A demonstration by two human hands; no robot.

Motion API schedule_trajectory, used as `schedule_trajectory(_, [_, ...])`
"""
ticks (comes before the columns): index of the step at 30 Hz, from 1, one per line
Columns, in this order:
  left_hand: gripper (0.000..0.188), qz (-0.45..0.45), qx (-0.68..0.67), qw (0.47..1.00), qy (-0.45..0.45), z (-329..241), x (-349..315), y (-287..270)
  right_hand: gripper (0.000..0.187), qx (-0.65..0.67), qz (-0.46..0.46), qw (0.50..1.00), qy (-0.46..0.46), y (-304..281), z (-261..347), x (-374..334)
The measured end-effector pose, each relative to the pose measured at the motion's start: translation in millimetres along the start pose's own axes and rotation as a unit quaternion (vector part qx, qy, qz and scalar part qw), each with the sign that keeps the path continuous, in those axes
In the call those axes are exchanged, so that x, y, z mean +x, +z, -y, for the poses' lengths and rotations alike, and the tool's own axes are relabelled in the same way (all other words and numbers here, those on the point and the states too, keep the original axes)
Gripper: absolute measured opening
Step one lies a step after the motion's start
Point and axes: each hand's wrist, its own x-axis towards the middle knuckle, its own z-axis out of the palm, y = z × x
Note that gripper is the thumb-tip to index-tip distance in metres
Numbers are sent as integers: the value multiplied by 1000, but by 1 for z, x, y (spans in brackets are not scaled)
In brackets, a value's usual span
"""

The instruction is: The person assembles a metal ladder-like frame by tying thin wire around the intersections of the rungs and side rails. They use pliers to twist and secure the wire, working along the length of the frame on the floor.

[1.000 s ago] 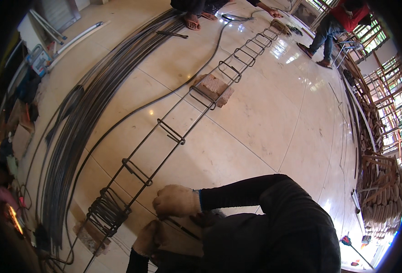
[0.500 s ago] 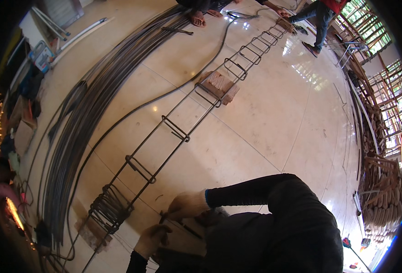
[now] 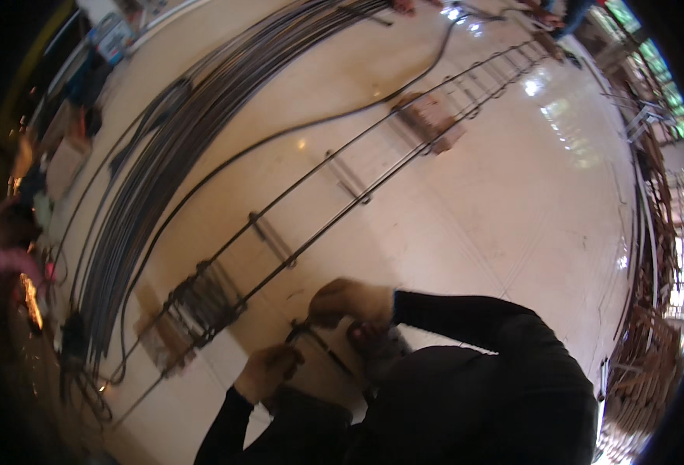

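Note:
My right hand (image 3: pixel 340 302), in a light knitted glove, is closed around a dark pincer-like tool (image 3: pixel 326 349). One long arm of the tool slants down toward my foot; its exact kind is blurred. My left hand (image 3: pixel 268 372), lower and to the left, has curled fingers apart from the tool, and what they may hold is hidden. Beyond my hands lies a long frame of two steel bars (image 3: pixel 342 209) with bent wire stirrups (image 3: pixel 272 240) spaced along it. A tight bunch of stirrups (image 3: pixel 210 298) sits at its near end, left of my hands.
Brick blocks (image 3: pixel 435 124) prop up the frame, one more (image 3: pixel 163 341) under its near end. A bundle of dark rods (image 3: pixel 179 147) and a black cable (image 3: pixel 280 128) run along the left. Sparks (image 3: pixel 32 302) fly by a person at far left. Stacked wood stands at right.
The view has swung, so the frame and floor appear shifted right and upward, with blur. My hands have moved slightly apart, and more of the dark tool shows between them.

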Motion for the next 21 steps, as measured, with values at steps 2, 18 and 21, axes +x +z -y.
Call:
schedule_trajectory(2, [24, 24, -162, 986, -2, -6, -9, -5, 37, -54, 49, 995, -70, -18, 5, 0])
schedule_trajectory(18, [51, -341, 262, 865, 256, -56, -18, -8, 29, 108, -61, 976, 176, -22, 49, 17])
schedule_trajectory(21, [36, -268, 149, 930, 200, -65, -7, 11, 28, 37, -18, 982, 184, -12, 48, 25])
